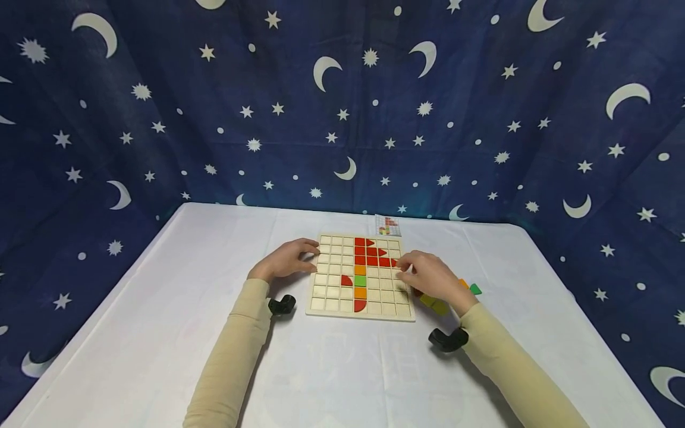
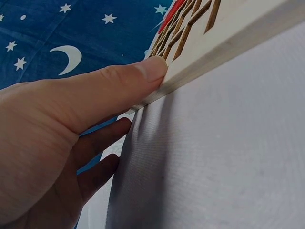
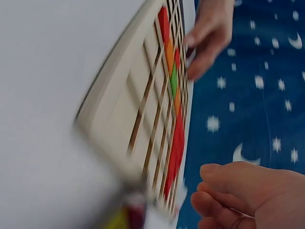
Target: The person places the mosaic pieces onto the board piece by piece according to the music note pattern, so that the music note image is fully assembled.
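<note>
A wooden grid board (image 1: pixel 330 312) lies on the table between both hands, with red, orange and green tiles in some squares. My left hand (image 1: pixel 289 259) rests at its left edge, fingers spread; in the left wrist view the thumb (image 2: pixel 155 69) presses on the rim. My right hand (image 1: pixel 431 276) hovers at the board's right edge, its fingertips beside the last red tile (image 1: pixel 394 263) of the longest red row. In the right wrist view the right hand (image 3: pixel 250 193) has loosely bent fingers with nothing visible between them.
Loose yellow tiles (image 1: pixel 440 307) and a green triangular tile (image 1: pixel 475 289) lie by the right hand, which partly covers the pile. Behind the board lies a printed pattern card (image 1: pixel 393 229). A blue star-and-moon curtain (image 1: pixel 299 142) surrounds the white table (image 1: pixel 332 380).
</note>
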Motion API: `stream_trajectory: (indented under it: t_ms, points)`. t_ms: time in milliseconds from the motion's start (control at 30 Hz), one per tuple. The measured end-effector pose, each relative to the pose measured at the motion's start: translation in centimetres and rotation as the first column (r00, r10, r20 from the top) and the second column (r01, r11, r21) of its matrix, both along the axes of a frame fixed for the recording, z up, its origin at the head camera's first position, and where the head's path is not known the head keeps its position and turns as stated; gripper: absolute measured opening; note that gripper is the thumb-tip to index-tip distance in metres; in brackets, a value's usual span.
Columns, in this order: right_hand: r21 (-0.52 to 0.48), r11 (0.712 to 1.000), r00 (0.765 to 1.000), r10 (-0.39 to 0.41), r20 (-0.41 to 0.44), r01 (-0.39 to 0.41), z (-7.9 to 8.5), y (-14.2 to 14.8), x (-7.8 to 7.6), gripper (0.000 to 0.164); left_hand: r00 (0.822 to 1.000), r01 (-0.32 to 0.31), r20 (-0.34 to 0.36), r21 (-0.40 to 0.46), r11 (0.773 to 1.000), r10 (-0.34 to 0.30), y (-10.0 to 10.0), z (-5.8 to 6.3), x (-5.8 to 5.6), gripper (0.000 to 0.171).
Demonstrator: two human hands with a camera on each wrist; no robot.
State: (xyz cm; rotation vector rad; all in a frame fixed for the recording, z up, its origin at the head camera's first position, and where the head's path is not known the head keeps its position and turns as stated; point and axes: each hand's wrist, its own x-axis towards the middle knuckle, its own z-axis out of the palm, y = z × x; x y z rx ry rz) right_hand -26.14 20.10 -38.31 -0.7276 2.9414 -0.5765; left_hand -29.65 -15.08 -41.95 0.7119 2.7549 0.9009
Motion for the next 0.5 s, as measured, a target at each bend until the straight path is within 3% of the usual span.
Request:
stream_trajectory:
  t_ms: [133,300,500]
  points:
    - [0.039,0.996,0.994,-0.087,0.062,0.084,0.1,3.9,0.1,0.028,1.0,-0.003,-0.001,0.001,1.0,0.003,-0.1,-0.1,0.0,0.048]
    - [0.145,0.97,0.972,-0.213,0.105,0.196,0.3,8.1,0.5,0.034,1.0,-0.007,0.009,0.004,1.0,0.007,-0.1,0.0,0.0,0.048]
    - [0.249,0.936,0.934,-0.299,0.198,0.247,0.8,11.5,1.1,0.042,1.0,-0.007,0.014,0.009,1.0,0.007,0.1,0.1,0.0,0.048]
